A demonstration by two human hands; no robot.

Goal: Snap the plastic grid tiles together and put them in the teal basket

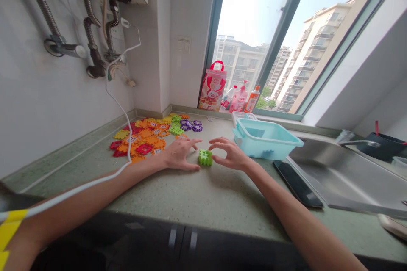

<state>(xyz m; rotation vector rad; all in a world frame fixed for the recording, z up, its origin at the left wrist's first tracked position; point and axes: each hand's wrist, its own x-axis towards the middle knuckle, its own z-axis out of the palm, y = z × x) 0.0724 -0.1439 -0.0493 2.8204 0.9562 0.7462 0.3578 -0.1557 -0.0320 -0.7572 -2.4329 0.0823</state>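
A small green cube of interlocking foam-like puzzle pieces (205, 157) sits on the countertop between my two hands. My left hand (182, 153) is at its left side, thumb and fingers apart, with the thumb tip close to the cube's lower left edge. On the other side, my right hand (229, 152) curves with thumb and fingers spread, its thumb tip at or very near the cube's right face. Neither hand is wrapped round the cube. Beyond my left hand lies a spread of flat notched puzzle pieces (148, 133) in orange, red and yellow, with green and purple pieces (190, 125) behind.
A light blue plastic bin (270, 137) stands to the right, beside a dark phone-like slab (295, 184) and a steel sink (346, 178). A white cable (119, 103) hangs across my left forearm. Bottles (240, 99) and a red-handled bag (213, 89) line the windowsill.
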